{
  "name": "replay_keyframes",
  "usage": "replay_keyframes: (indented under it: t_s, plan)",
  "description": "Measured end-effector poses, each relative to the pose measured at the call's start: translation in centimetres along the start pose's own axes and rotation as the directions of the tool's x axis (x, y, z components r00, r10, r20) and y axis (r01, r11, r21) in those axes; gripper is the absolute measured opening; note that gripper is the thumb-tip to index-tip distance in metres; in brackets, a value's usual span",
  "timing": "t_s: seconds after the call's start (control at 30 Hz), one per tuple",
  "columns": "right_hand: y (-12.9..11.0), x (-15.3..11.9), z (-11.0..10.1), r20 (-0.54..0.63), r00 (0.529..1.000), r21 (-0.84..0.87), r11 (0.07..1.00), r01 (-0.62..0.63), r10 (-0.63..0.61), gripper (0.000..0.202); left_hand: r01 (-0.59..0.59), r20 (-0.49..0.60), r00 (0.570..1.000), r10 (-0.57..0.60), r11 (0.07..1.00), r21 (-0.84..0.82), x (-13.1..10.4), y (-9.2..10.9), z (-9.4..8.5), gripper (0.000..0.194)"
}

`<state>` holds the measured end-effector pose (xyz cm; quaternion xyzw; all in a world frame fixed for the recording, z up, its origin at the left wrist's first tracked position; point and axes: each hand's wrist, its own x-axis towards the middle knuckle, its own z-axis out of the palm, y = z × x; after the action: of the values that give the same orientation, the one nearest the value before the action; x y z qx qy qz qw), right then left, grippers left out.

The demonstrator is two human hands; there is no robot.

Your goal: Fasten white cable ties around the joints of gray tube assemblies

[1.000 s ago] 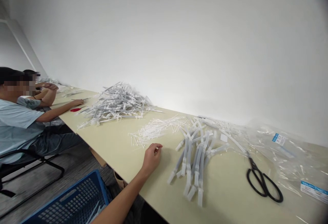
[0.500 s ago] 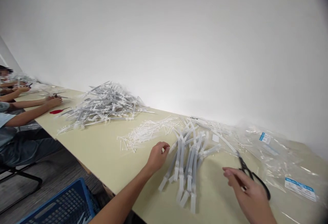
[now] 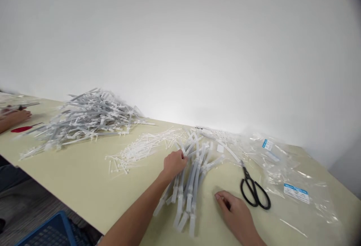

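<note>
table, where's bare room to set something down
Most room: the near-left stretch of table, between the large tube pile, white strips, left forearm and front edge. Smaller gap: between the tube bundle and scissors, beyond the right hand. Crowded: back middle, and right under plastic bags.

Moved left hand [image 3: 175,163] from beside the tubes [image 3: 190,197] to over their upper left part; brought right hand [image 3: 236,214] into view, then from across the scissors [image 3: 247,174], now uncovered to its right.
</note>
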<state>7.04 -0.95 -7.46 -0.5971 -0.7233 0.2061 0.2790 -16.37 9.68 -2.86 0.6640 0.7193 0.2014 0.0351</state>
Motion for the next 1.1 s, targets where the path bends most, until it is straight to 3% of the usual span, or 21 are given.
replay_keyframes:
  t_s: [0.17,0.4,0.77,1.1]
  plan:
    - [-0.3,0.0,0.2,0.02,0.999,-0.06,0.998,0.027,-0.026,0.034,0.01,-0.016,1.0,-0.01,0.999,0.047,-0.8,0.4,0.2,0.029]
    - [-1.0,-0.1,-0.1,0.034,0.999,-0.071,0.997,0.043,-0.041,0.031,0.055,-0.076,0.996,-0.056,0.998,-0.003,-1.2,0.5,0.5,0.021]
    - [-0.8,0.0,-0.1,0.056,0.998,-0.055,0.998,0.023,-0.019,0.033,0.02,-0.169,0.984,-0.059,0.975,-0.223,-1.0,-0.2,-2.0,0.023]
    - [-0.8,-0.1,-0.3,0.077,0.997,-0.06,0.998,0.013,-0.008,0.031,0.054,-0.289,0.948,-0.132,0.963,-0.264,-0.8,-1.3,-2.1,0.012]
